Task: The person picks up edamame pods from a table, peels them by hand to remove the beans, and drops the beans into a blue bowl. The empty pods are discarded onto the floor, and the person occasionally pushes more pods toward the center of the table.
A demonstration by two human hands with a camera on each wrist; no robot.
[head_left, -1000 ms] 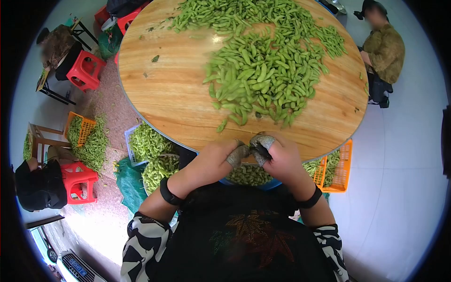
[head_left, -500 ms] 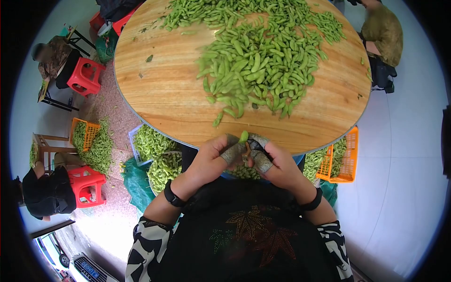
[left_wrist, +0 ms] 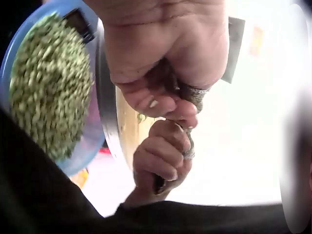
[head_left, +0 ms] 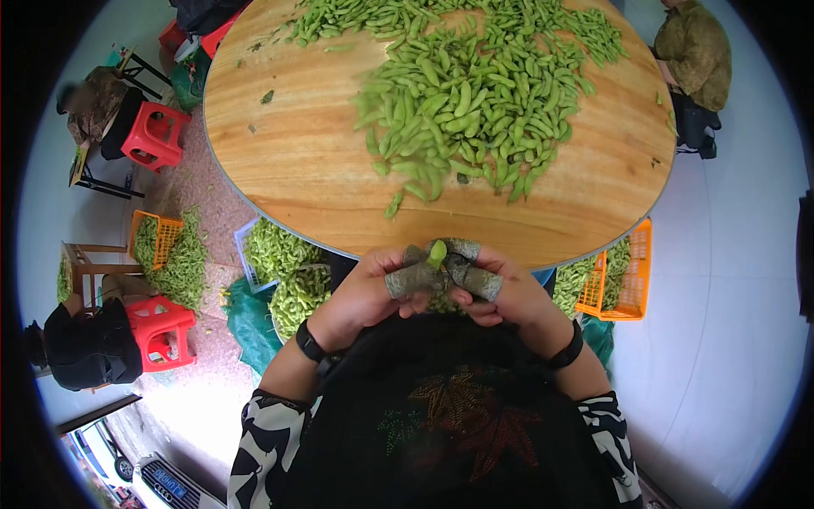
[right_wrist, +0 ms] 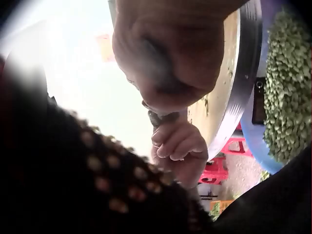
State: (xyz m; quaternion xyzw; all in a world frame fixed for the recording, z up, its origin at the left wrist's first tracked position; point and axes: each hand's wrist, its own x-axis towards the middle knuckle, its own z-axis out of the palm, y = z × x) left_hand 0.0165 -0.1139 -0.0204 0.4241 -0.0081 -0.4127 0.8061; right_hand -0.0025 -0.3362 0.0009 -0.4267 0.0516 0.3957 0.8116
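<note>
Close to my body, just off the table's near edge, my left hand point(head_left: 388, 278) and right hand point(head_left: 502, 287) meet. Grey coverings wrap the thumbs and forefingers. Between the fingertips of both hands stands a green soybean pod point(head_left: 437, 254), pinched with its tip up. In the left wrist view the other fingers of both hands are curled in, and the pod is hidden. Below the hands sits a blue basin point(left_wrist: 78, 168) holding many small green beans point(left_wrist: 51, 83). A loose pile of soybean pods point(head_left: 475, 110) covers the middle and far part of the round wooden table point(head_left: 288, 161).
Crates and tubs of pods point(head_left: 280, 246) stand left under the table, beside a green mesh bag point(head_left: 252, 327). An orange crate point(head_left: 634, 280) is at the right. People sit at the left and far right; red stools point(head_left: 157, 335) stand on the left floor.
A green pod has come into view upright between the fingertips, where dark-tipped fingers met before. Both hands have drawn slightly toward the body from the table edge, and the head view has shifted.
</note>
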